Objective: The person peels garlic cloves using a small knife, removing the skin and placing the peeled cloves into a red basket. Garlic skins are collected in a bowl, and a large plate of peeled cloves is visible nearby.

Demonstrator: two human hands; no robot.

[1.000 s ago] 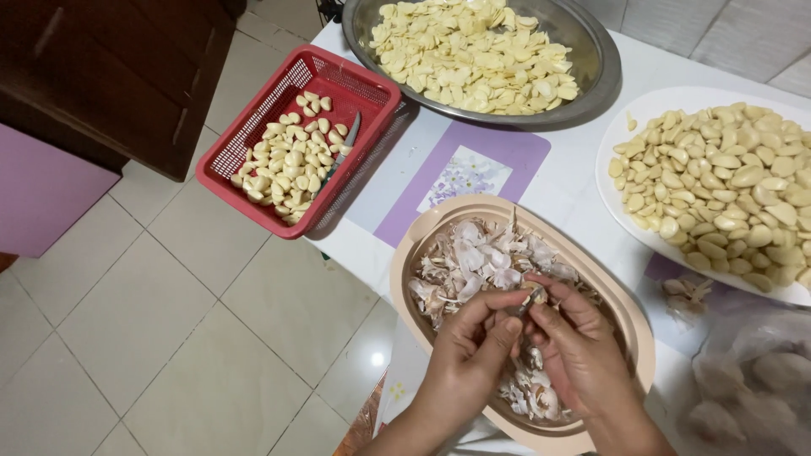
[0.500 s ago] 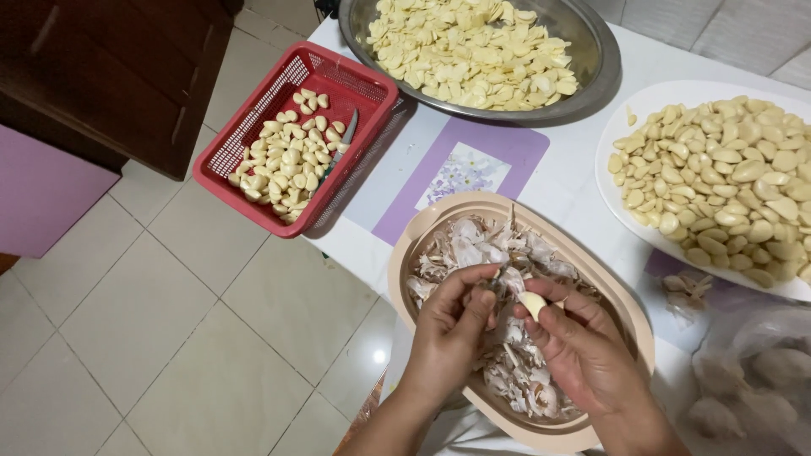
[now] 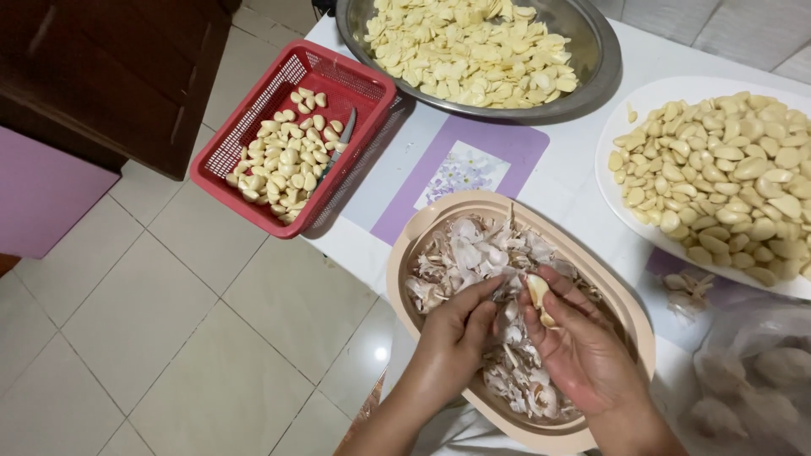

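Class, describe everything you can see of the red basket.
The red basket is a rectangular plastic tray with slotted walls and a thick rim. It sits tilted at the table's left edge, overhanging the tiled floor. Inside lies a pile of peeled garlic cloves, with a knife resting on them. Neither hand touches it.
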